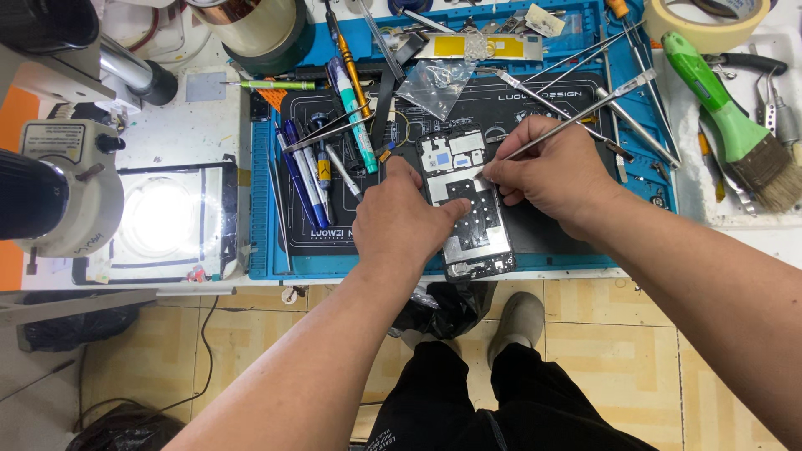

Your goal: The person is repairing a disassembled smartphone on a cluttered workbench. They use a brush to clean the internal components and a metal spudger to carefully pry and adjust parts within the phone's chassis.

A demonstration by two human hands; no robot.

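**Holding an opened phone down, tweezers at its top**

Looking down from the head camera, the left hand (pixel 407 221) lies flat and loosely spread over the left edge of the opened phone (pixel 469 209), grasping nothing, its fingertips pressing on the dark inner plate to pin the phone to the black work mat (pixel 543 225). The right hand (pixel 547 177) is pinched closed around long metal tweezers (pixel 555 127), whose shaft runs up and to the right; their tip touches the phone's upper part, just beside the white shielding there.

The phone lies near the mat's front edge, its lower end close to the blue tray rim (pixel 261 209). Left of the left hand, several pens and screwdrivers (pixel 311 171) lie crowded on the mat. More metal tools (pixel 622 100) fan out beyond the right hand. A green-handled brush (pixel 735 125) rests well apart on the right, a tape roll (pixel 708 23) above it. A lit microscope stage (pixel 163 215) glows at the left.
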